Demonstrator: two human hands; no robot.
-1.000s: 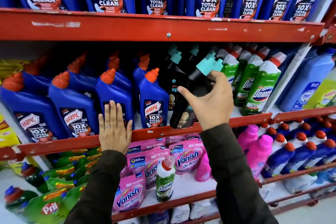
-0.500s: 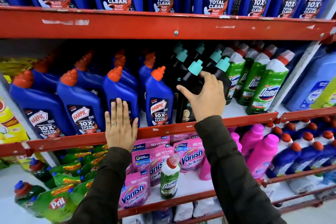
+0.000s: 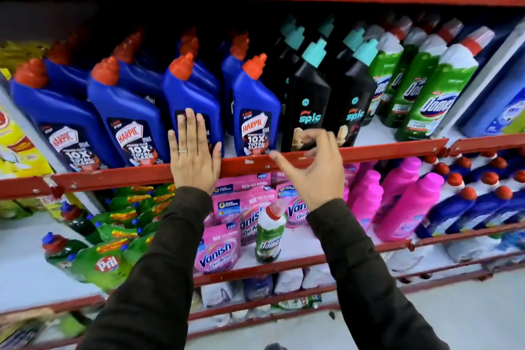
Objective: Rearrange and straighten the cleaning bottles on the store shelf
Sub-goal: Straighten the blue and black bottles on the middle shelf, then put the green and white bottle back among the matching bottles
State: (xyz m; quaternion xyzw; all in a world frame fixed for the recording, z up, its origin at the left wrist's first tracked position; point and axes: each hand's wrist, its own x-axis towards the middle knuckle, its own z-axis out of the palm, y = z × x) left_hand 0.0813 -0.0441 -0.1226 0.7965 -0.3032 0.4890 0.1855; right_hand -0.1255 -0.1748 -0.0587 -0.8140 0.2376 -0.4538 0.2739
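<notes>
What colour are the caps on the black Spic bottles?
Teal, on the black Spic bottles; clearest in the head view.

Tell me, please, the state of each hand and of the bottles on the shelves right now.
left hand: open, flat against a blue Harpic bottle
right hand: open, holding nothing
front black Spic bottle: upright, free
green Domex bottle on lower shelf: upright, alone among pink Vanish pouches

Two bare hands, dark brown long sleeves [image 3: 159, 270] to the wrists, thin ring [image 3: 182, 151] on left hand [image 3: 194, 156]
</notes>
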